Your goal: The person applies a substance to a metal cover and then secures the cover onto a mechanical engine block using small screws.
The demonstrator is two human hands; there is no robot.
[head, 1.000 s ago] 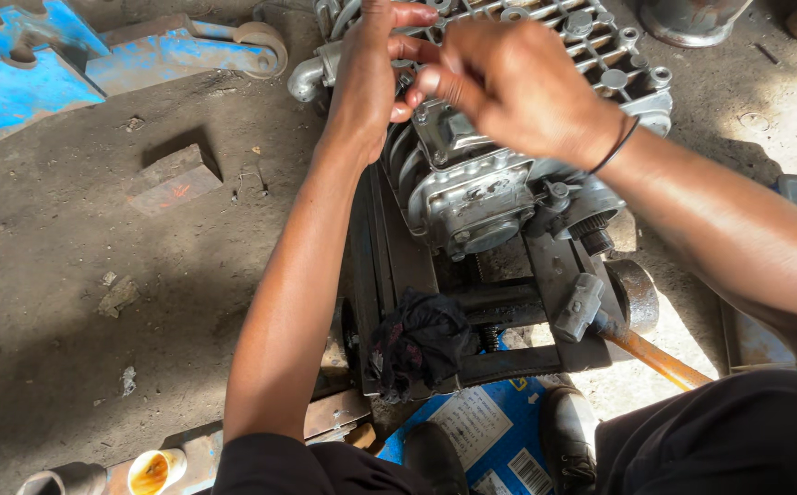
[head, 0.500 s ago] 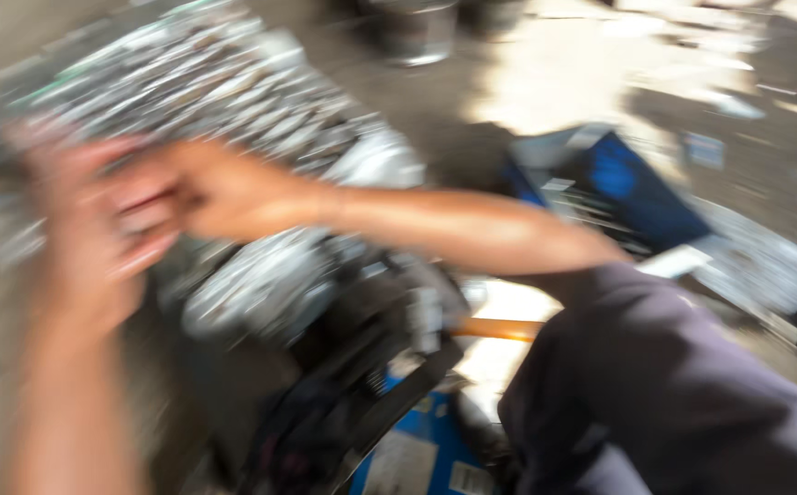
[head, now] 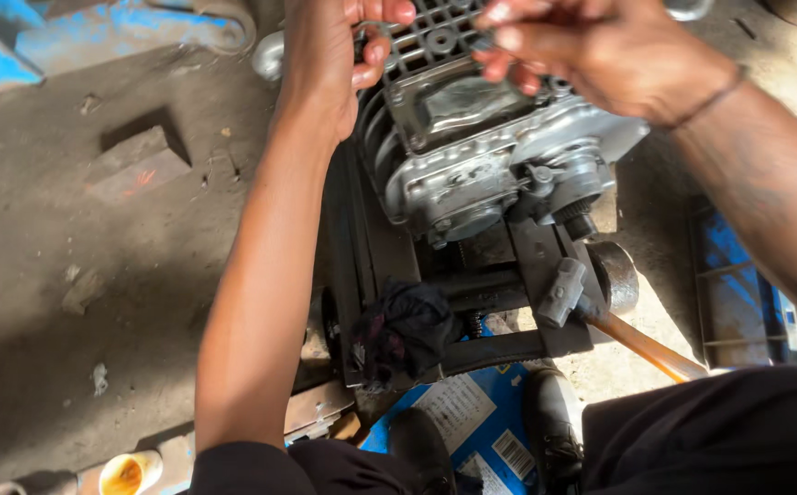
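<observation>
A silver engine block with cooling fins rests on a dark metal stand. My left hand grips the engine's upper left edge, fingers curled over the finned top. My right hand is at the top of the engine, fingertips pinched on a small part there; what it pinches is too small to tell. A thin band circles my right wrist.
A hammer with a wooden handle leans on the stand's right side. A black rag hangs at the stand's front. Blue metal parts lie at the far left, a blue box near my feet, a blue crate at right.
The view swung away in a blur and came back over the engine. Both hands stay at the top of the engine, now closer to the frame's upper edge.
</observation>
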